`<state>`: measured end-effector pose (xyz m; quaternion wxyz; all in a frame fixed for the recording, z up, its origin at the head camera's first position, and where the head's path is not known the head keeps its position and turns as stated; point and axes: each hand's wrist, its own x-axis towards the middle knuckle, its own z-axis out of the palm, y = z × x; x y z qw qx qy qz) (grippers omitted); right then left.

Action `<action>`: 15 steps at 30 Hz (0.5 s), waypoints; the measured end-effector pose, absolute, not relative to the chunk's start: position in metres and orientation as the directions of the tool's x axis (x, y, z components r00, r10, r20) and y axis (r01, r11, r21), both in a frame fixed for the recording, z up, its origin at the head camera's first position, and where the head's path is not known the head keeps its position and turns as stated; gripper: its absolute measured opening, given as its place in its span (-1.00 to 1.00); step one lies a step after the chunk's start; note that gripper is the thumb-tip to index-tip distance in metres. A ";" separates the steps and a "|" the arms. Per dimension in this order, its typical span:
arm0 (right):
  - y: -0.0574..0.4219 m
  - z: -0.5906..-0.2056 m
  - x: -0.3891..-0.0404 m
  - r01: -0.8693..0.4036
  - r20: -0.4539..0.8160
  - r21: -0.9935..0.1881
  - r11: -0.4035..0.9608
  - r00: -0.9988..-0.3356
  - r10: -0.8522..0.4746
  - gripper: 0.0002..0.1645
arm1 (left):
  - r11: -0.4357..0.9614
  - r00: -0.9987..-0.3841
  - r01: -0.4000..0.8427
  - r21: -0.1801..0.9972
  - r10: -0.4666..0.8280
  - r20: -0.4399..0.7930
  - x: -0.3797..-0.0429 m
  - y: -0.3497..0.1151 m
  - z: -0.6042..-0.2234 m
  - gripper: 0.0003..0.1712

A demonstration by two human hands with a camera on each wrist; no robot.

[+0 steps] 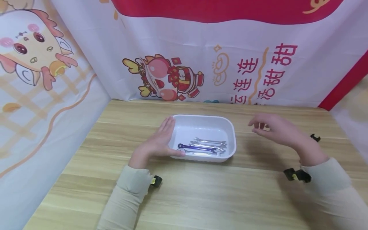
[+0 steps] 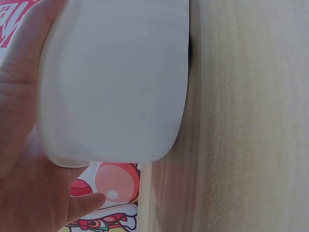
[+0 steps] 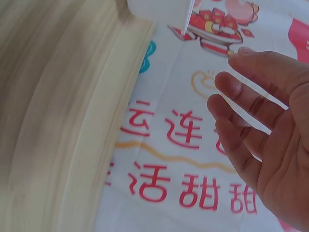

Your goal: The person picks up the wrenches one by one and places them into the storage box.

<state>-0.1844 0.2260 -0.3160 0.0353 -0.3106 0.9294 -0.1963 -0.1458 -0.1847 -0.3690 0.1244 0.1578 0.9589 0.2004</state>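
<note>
A white plastic tray (image 1: 205, 120) sits on the wooden table, with several small silver wrenches (image 1: 211, 141) lying along its front half. Among them is one dark blue wrench (image 1: 198, 148). My left hand (image 1: 156, 140) rests against the tray's left end, thumb along the front rim and straight fingers at the back left corner. The left wrist view shows the tray's end wall (image 2: 116, 82) beside the palm. My right hand (image 1: 273, 127) hovers to the right of the tray, apart from it. In the right wrist view its fingers (image 3: 241, 140) are loosely bent and hold nothing.
The wooden table (image 1: 184, 198) extends around the tray. A printed cloth (image 1: 184, 35) hangs behind its back edge, and another printed cloth (image 1: 31, 118) stands along the left side. A small black object (image 1: 315, 137) shows beyond the right wrist.
</note>
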 end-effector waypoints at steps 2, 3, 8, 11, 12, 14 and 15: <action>0.234 -0.318 -0.184 -0.571 0.079 -0.379 0.728 -0.804 -0.589 -0.77 | 0.872 -0.919 0.251 0.420 0.351 -0.178 -0.146 -0.185 -0.369 0.61; 0.238 -0.319 -0.183 -0.575 0.092 -0.376 0.726 -0.803 -0.589 -0.77 | 0.872 -0.919 0.248 0.422 0.349 -0.182 -0.146 -0.185 -0.369 0.61; 0.256 -0.325 -0.182 -0.585 0.149 -0.372 0.720 -0.804 -0.576 -0.78 | 0.875 -0.919 0.250 0.415 0.349 -0.182 -0.146 -0.184 -0.368 0.61; 0.267 -0.329 -0.182 -0.595 0.195 -0.364 0.716 -0.801 -0.566 -0.78 | 0.880 -0.920 0.250 0.404 0.346 -0.186 -0.145 -0.184 -0.367 0.60; 0.271 -0.331 -0.182 -0.604 0.215 -0.358 0.712 -0.796 -0.567 -0.78 | 0.882 -0.920 0.249 0.401 0.345 -0.188 -0.145 -0.184 -0.367 0.61; 0.279 -0.334 -0.183 -0.606 0.239 -0.349 0.714 -0.795 -0.558 -0.76 | 0.882 -0.920 0.246 0.401 0.344 -0.191 -0.144 -0.183 -0.366 0.60; 0.283 -0.335 -0.183 -0.607 0.249 -0.347 0.715 -0.795 -0.553 -0.76 | 0.883 -0.920 0.246 0.399 0.343 -0.191 -0.144 -0.183 -0.366 0.60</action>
